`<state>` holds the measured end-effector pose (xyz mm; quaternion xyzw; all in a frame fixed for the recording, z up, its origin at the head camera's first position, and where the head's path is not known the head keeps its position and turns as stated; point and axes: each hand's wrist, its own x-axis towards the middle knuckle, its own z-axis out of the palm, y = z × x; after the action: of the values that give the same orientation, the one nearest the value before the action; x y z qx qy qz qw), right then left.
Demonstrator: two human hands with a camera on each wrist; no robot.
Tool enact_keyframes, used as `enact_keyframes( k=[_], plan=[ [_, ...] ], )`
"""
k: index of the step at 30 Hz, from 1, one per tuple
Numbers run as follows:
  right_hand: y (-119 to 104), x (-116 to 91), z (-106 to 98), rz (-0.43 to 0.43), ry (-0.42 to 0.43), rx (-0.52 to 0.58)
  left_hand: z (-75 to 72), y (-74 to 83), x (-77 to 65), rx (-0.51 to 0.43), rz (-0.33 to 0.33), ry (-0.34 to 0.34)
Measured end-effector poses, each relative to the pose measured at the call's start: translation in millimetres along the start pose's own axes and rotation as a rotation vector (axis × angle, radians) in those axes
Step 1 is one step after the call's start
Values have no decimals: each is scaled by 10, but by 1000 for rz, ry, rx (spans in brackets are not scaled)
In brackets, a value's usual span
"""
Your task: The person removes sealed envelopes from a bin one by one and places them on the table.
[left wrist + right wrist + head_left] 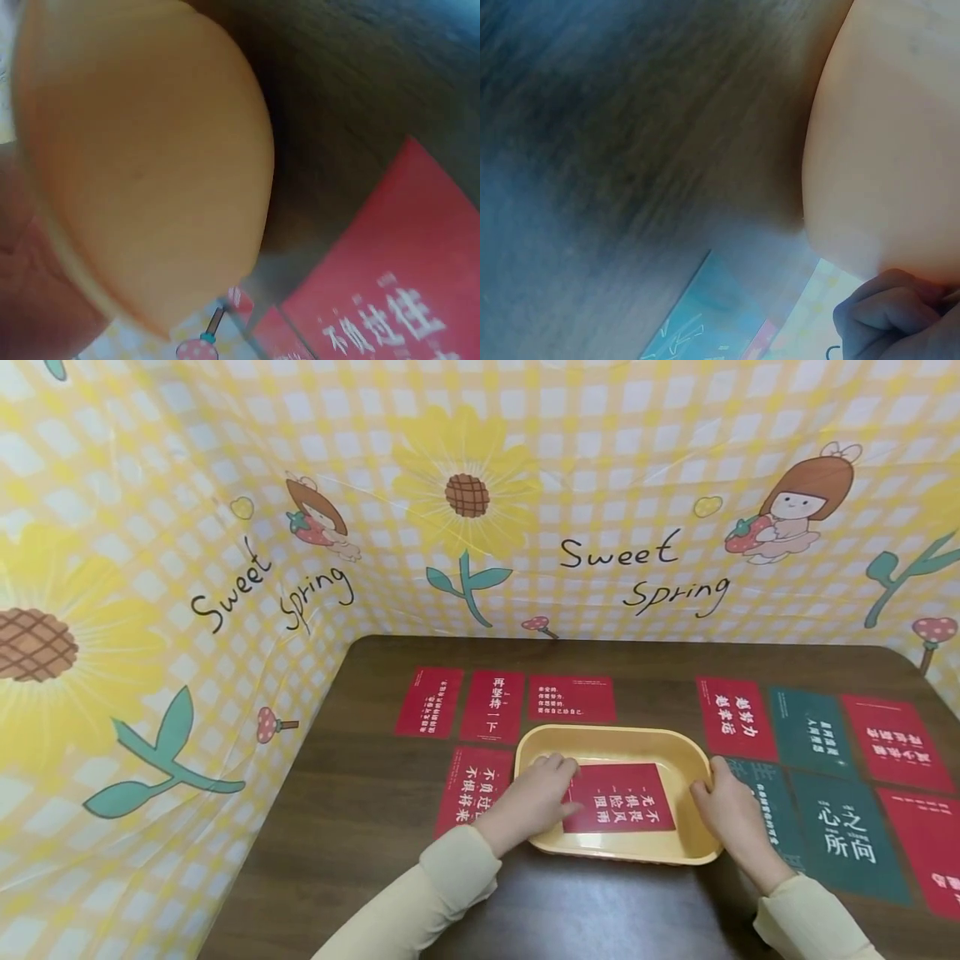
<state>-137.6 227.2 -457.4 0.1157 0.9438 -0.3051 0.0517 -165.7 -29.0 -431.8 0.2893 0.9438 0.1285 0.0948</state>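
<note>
A yellow plastic tray (pixel 622 733) with rounded corners stands on the table, and a red card (pixel 622 797) with white lettering lies inside it. My left hand (pixel 532 802) reaches over the tray's left rim, thumb and fingers spread apart at the card's left end. At the opposite end my right hand (pixel 731 810) grips the rim, thumb inside. The tray's outer wall (pixel 150 165) fills much of the left wrist view, hiding most of the left hand behind it. Curled right-hand fingers (pixel 892 311) show against the tray in the right wrist view.
Left of and behind the tray lie several red cards (pixel 493 706). More red and green cards (pixel 851 835) spread across the right, one partly behind the right hand. The dark wooden table (pixel 337 860) meets a yellow checked cloth (pixel 615 485) at the back and left.
</note>
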Motion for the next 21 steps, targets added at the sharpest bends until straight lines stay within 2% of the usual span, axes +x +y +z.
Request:
enact_keyframes(
  k=[5,9,18,21],
  plan=[
    [15,-5,2,1,-3,10,121,67,127,59,-56,-154],
    [7,-8,7,5,-7,15,186,67,140,88,-87,-220],
    [8,8,-7,-2,0,14,221,56,175,46,-127,-212],
    [8,13,-4,3,-3,16,222,55,186,76,-124,-211]
  ],
)
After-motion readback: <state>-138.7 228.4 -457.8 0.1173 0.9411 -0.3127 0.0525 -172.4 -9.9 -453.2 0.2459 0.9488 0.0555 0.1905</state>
